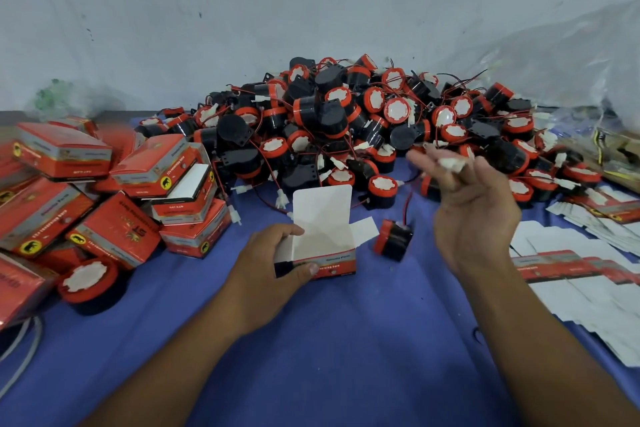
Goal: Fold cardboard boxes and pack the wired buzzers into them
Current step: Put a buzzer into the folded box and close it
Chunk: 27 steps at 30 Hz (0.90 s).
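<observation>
- Head view: my left hand [273, 262] grips the open red and white cardboard box [323, 243] by its left side, with the thumb on the front. The box stands on the blue cloth table [311, 357] with its lid flap up. I can see nothing inside it.
- My right hand [474, 215] is up in the air, to the right of the box. Its fingertips look like they pinch a small white plastic plug [450, 163]. It is blurry there, so I am not fully sure.
- The black and red round buzzer [393, 239] is just right of the box, tilted. A thin red wire [408, 199] goes up from it. I think it hangs from the plug, but I cannot tell if it touches the cloth.
- If the plug slips from my fingers, the buzzer could drop and roll away.
- If the buzzer swings, it could hit the small white side flap [363, 230] and bend it. It could also knock the box over, since I hold only one side.
- The wire could end up outside the box and get caught when the lid shuts.
- The wire could catch on the big pile of black and red buzzers [346, 121] just behind and drag more of them down.
- The heap of shut red boxes [138, 184] is near on the left. A wide push with my left arm could tip it.
- The flat white box sheets [571, 274] lie near my right arm and could get swept out of place.
</observation>
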Each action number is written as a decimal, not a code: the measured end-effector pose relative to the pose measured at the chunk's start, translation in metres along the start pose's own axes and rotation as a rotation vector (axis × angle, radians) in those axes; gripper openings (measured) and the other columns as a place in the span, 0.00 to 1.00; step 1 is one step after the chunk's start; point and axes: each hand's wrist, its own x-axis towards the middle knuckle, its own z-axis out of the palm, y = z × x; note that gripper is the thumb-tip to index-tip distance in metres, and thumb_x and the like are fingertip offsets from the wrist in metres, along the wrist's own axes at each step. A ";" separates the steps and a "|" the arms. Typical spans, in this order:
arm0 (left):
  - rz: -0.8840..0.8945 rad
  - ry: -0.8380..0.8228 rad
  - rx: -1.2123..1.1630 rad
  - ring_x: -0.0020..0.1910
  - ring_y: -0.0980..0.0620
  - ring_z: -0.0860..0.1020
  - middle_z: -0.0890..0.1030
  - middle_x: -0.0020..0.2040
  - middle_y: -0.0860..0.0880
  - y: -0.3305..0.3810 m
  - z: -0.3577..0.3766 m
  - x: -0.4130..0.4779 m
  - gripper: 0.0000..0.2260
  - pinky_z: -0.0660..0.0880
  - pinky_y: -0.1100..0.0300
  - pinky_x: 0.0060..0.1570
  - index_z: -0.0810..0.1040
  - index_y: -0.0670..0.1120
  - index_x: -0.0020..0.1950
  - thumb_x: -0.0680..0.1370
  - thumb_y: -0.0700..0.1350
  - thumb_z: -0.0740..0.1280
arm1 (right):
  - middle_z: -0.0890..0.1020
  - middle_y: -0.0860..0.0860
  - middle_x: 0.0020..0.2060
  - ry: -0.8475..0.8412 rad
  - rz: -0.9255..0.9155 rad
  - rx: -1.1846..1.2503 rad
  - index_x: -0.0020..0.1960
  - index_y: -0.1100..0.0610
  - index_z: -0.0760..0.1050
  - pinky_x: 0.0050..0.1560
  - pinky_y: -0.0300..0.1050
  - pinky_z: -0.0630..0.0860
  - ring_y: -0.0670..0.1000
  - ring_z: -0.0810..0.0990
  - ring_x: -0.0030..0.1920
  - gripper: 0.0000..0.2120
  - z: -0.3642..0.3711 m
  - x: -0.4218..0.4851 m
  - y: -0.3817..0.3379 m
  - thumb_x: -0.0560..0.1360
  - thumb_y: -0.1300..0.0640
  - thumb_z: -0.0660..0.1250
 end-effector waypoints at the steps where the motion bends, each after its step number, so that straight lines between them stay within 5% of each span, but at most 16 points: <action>1: -0.002 -0.002 -0.008 0.62 0.55 0.70 0.72 0.64 0.58 0.000 0.000 0.000 0.22 0.72 0.61 0.59 0.69 0.57 0.67 0.76 0.55 0.71 | 0.84 0.51 0.58 0.008 0.020 0.102 0.50 0.53 0.79 0.74 0.58 0.63 0.54 0.76 0.69 0.13 -0.002 0.001 -0.001 0.79 0.54 0.56; 3: -0.003 -0.005 -0.013 0.62 0.55 0.71 0.72 0.64 0.57 0.002 0.000 0.000 0.23 0.74 0.60 0.59 0.69 0.56 0.68 0.75 0.55 0.72 | 0.76 0.52 0.70 0.052 0.051 0.126 0.55 0.54 0.71 0.64 0.59 0.76 0.55 0.76 0.69 0.07 -0.005 0.002 0.002 0.80 0.61 0.58; 4: 0.002 -0.004 -0.010 0.62 0.55 0.71 0.72 0.65 0.57 0.003 0.000 0.000 0.23 0.74 0.59 0.60 0.69 0.56 0.68 0.75 0.54 0.72 | 0.72 0.53 0.73 0.092 0.041 0.075 0.61 0.55 0.67 0.59 0.56 0.80 0.56 0.77 0.68 0.12 -0.005 0.003 0.004 0.79 0.67 0.57; 7: 0.045 -0.009 -0.002 0.61 0.58 0.71 0.72 0.63 0.60 0.007 0.000 -0.002 0.22 0.74 0.61 0.59 0.70 0.56 0.66 0.75 0.53 0.73 | 0.67 0.54 0.76 0.176 -0.082 -0.029 0.69 0.61 0.57 0.59 0.48 0.79 0.57 0.77 0.68 0.25 -0.001 0.005 0.001 0.77 0.79 0.56; 14: 0.127 -0.085 0.006 0.60 0.65 0.70 0.71 0.60 0.65 0.023 0.018 -0.007 0.23 0.67 0.75 0.56 0.69 0.60 0.63 0.72 0.58 0.74 | 0.64 0.57 0.77 0.018 -0.287 0.104 0.66 0.62 0.56 0.61 0.44 0.76 0.58 0.76 0.69 0.26 0.040 -0.012 -0.024 0.73 0.80 0.56; 18: 0.169 -0.051 -0.017 0.55 0.63 0.73 0.75 0.57 0.62 0.029 0.030 -0.008 0.24 0.68 0.74 0.51 0.70 0.61 0.61 0.70 0.60 0.74 | 0.64 0.39 0.75 -0.180 -0.511 -0.483 0.64 0.52 0.59 0.65 0.50 0.76 0.52 0.74 0.71 0.29 0.067 -0.043 -0.001 0.73 0.80 0.56; 20: 0.177 -0.013 -0.054 0.55 0.61 0.76 0.78 0.56 0.60 0.030 0.032 -0.008 0.26 0.72 0.67 0.52 0.73 0.56 0.62 0.68 0.62 0.74 | 0.70 0.31 0.70 -0.318 -0.540 -0.911 0.63 0.48 0.62 0.54 0.49 0.82 0.47 0.79 0.59 0.29 0.070 -0.051 0.015 0.71 0.75 0.61; 22: 0.183 0.011 -0.087 0.54 0.60 0.77 0.79 0.55 0.59 0.030 0.030 -0.008 0.25 0.74 0.64 0.52 0.73 0.56 0.61 0.67 0.63 0.72 | 0.73 0.35 0.68 -0.397 -0.543 -1.093 0.64 0.46 0.62 0.45 0.37 0.81 0.46 0.81 0.49 0.32 0.066 -0.051 0.028 0.70 0.74 0.65; 24: 0.183 0.020 -0.113 0.56 0.61 0.77 0.79 0.56 0.61 0.030 0.026 -0.009 0.24 0.73 0.66 0.52 0.72 0.60 0.61 0.67 0.62 0.72 | 0.69 0.32 0.71 -0.464 -0.345 -0.939 0.65 0.40 0.61 0.52 0.42 0.81 0.46 0.82 0.59 0.30 0.065 -0.052 0.034 0.77 0.71 0.63; 27: 0.178 -0.011 -0.126 0.60 0.62 0.75 0.76 0.60 0.63 0.028 0.023 -0.010 0.26 0.72 0.68 0.57 0.71 0.60 0.65 0.69 0.62 0.72 | 0.74 0.40 0.71 -0.318 -0.052 -0.485 0.56 0.45 0.64 0.58 0.46 0.80 0.47 0.79 0.66 0.23 0.064 -0.052 0.042 0.79 0.73 0.63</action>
